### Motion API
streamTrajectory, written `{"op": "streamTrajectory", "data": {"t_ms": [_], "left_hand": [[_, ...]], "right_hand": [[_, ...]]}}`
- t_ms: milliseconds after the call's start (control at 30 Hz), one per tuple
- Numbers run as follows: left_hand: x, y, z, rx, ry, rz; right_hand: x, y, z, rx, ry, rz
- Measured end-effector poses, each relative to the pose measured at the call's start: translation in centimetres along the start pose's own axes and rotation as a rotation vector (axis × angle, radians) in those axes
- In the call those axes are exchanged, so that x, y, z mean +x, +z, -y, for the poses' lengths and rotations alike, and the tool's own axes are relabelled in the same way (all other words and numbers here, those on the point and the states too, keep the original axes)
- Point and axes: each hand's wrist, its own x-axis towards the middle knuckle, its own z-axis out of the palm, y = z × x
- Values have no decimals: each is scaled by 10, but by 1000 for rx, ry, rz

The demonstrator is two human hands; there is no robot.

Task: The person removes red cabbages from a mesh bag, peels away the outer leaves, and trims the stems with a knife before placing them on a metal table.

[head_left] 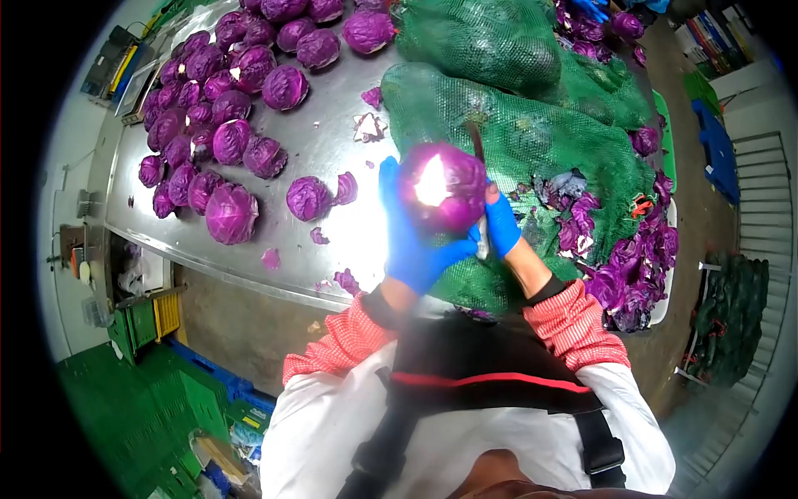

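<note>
My left hand (418, 249), in a blue glove, cups a purple cabbage (465, 179) from its left side and below. A bright glare washes out part of the cabbage's face. On the other side, my right hand (501, 223), gloved in blue with a bare thumb tip, closes round a knife (475, 140). The knife's dark blade stands up along the cabbage's right edge, and a pale part of it shows below by my fingers. Green mesh sacks (532, 125) lie just beyond both hands.
Many purple cabbages (231, 214) are spread over the left of the metal table (332, 258). Loose leaves (347, 281) lie near its front edge. Right of me, a white bin (662, 309) overflows with trimmed leaves (623, 283). Another person's blue-gloved hand (592, 8) appears at the far side.
</note>
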Motion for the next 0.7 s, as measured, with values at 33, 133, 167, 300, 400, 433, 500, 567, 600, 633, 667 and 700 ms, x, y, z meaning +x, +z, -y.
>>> {"op": "streamTrajectory", "data": {"t_ms": [33,133,167,300,400,433,500,567,600,633,667,700], "left_hand": [[-2,-4,6,63,-38,0],[-16,-26,13,109,-243,34],[-20,-33,13,25,-348,71],[-45,-54,38,173,-494,243],[-53,-42,35,295,-443,229],[-56,-38,35,371,-437,210],[-58,-30,33,419,-467,154],[-58,-28,36,410,-471,134],[-57,-27,37,403,-471,121],[-57,-27,36,402,-499,119],[-56,-26,34,400,-527,115],[-55,-25,34,407,-532,111]], "right_hand": [[-4,4,-8,-91,-87,-23],[-21,8,-27,-323,-63,-66],[-25,6,-31,-401,16,-69],[-35,-12,-49,-819,100,-78],[-42,-7,-34,-1090,-180,-85],[-47,-3,-28,-1173,-258,-105],[-51,8,-16,-1411,-230,-139],[-56,9,-25,-1531,-244,-145],[-58,8,-28,-1593,-252,-147],[-57,8,-32,-1630,-254,-137],[-56,6,-36,-1626,-263,-147],[-54,4,-42,-1621,-271,-157]]}}
